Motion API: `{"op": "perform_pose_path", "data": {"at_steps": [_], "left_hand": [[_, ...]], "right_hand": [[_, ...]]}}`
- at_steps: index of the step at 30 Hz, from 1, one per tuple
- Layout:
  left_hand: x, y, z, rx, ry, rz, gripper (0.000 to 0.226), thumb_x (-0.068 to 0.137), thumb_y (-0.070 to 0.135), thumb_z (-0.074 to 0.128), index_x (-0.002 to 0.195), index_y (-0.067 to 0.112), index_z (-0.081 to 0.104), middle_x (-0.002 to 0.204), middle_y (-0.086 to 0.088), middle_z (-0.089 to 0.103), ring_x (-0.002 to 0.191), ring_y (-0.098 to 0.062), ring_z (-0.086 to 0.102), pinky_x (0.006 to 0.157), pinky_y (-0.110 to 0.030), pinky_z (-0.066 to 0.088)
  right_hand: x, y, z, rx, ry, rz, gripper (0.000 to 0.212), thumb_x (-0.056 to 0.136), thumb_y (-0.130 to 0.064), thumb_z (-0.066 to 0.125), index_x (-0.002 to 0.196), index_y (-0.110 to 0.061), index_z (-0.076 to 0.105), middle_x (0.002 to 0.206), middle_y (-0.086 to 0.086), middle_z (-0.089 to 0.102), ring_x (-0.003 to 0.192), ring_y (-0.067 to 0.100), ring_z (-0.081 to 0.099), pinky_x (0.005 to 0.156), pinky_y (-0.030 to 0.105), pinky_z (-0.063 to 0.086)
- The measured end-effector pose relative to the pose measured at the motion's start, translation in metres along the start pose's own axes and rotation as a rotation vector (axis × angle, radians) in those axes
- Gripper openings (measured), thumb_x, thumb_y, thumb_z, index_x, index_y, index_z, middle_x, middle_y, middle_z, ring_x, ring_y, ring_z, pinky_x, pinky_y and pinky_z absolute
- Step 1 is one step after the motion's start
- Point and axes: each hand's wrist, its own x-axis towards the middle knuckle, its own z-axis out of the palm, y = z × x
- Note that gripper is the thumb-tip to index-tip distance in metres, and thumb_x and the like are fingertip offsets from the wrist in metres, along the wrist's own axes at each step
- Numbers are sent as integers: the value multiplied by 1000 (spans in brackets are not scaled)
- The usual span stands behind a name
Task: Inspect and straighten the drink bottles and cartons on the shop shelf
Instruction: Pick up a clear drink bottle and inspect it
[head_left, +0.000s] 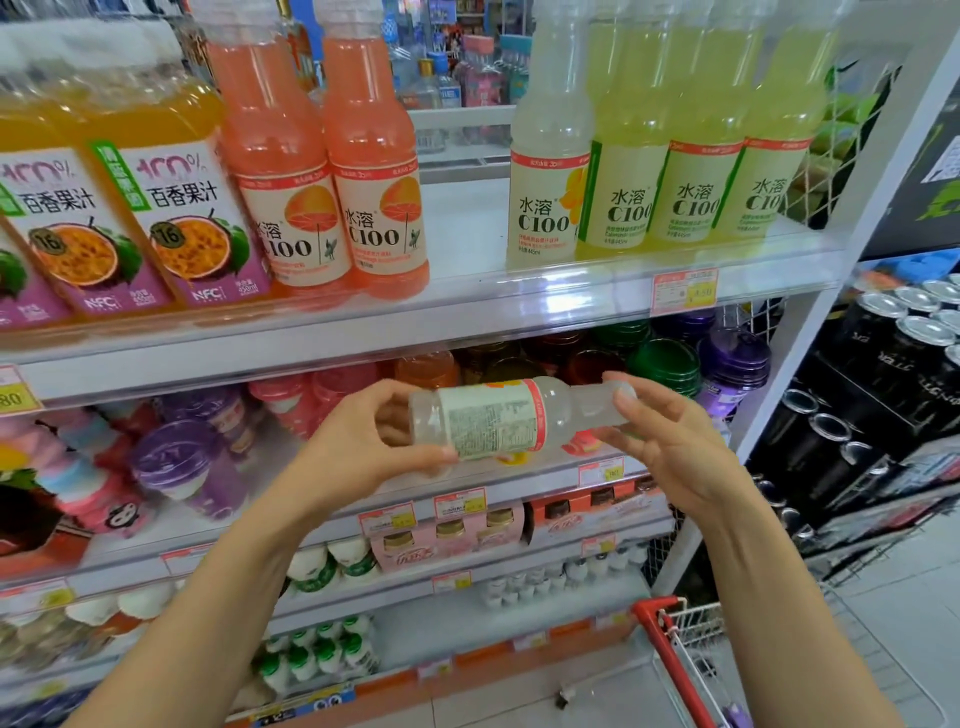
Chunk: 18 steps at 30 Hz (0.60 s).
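Both hands hold one pale bottle (498, 418) lying sideways before the shelves.

My left hand (363, 441) grips its base end with curled fingers, and my right hand (670, 441) pinches the cap end between thumb and fingers. The label's small print faces me. The bottle is in the air, below the upper shelf (467, 306), where pink bottles (374, 156) and yellow-green bottles (696, 156) stand upright.

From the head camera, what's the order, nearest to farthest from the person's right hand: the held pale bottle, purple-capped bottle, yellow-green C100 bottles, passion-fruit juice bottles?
1. Pale bottle: neck held in the right hand.
2. Purple-capped bottle: just above, on the shelf behind.
3. Yellow-green C100 bottles: upper shelf, right.
4. Passion-fruit juice bottles: upper shelf, far left.
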Motion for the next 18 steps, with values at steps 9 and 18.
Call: {"op": "perform_pose_path", "data": {"at_steps": [9,18], "left_hand": [[-2,-5,13,33,-391,86,66,74,57,73,134,36,54,130,14,62,119,-5,59,104,-36,48],[-16,20,19,-103,-159,181,58,67,45,82,117,25,62,107,8,75,99,-10,70,93,-44,55]], "right_hand": [[-20,-60,44,-385,-174,-443,33,91,-10,65,124,-16,66,111,4,72,104,13,68,84,23,54],[-5,-98,83,-605,-357,-534,32,98,-14,59,128,-23,64,130,-9,64,124,9,57,100,35,52]]}}
